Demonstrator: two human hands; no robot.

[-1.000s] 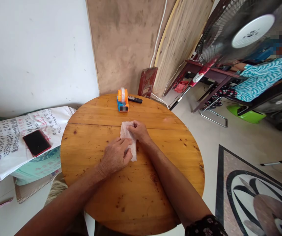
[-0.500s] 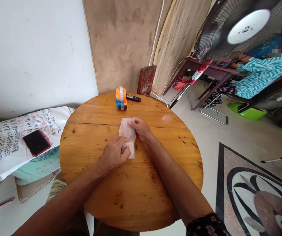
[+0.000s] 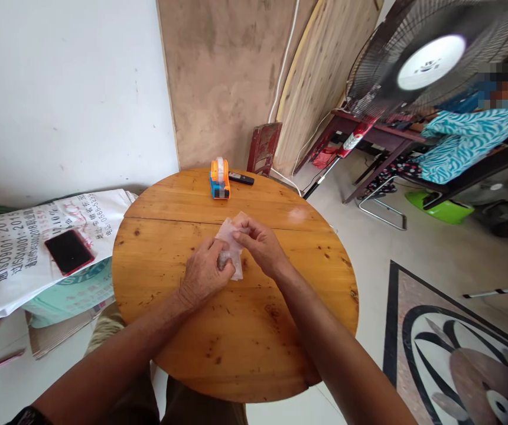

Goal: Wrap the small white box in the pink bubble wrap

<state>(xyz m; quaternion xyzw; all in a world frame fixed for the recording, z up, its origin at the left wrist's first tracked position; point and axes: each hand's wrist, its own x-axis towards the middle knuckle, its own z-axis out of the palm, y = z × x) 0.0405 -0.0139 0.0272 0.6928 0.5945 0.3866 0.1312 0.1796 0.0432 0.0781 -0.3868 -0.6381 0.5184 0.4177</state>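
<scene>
A small whitish, translucent piece of bubble wrap [image 3: 235,265] lies on the round wooden table [image 3: 236,348], between my hands. My left hand [image 3: 207,268] is closed over its left side, thumb and curled fingers pressing on it. With thumb and fingers pinched, my right hand [image 3: 260,243] grips the upper right part, which is lifted and folded. Whether anything is wrapped inside cannot be seen. Beyond the hands stands an orange and blue tape dispenser [image 3: 220,180] with a roll of clear tape, and a black pen-like or knife-like tool [image 3: 241,178] rests beside it.
A phone [image 3: 68,252] lies on a white printed sack [image 3: 19,260] left of the table. A wooden chair [image 3: 264,147] stands behind the table. At the right are a standing fan [image 3: 431,62] and a person in a patterned blue top [image 3: 466,144] at another table.
My right hand has pulled the top of the bubble wrap inward and folded it, with its fingers now more curled. My left hand stays pressed on it. The camera view has shifted slightly.
</scene>
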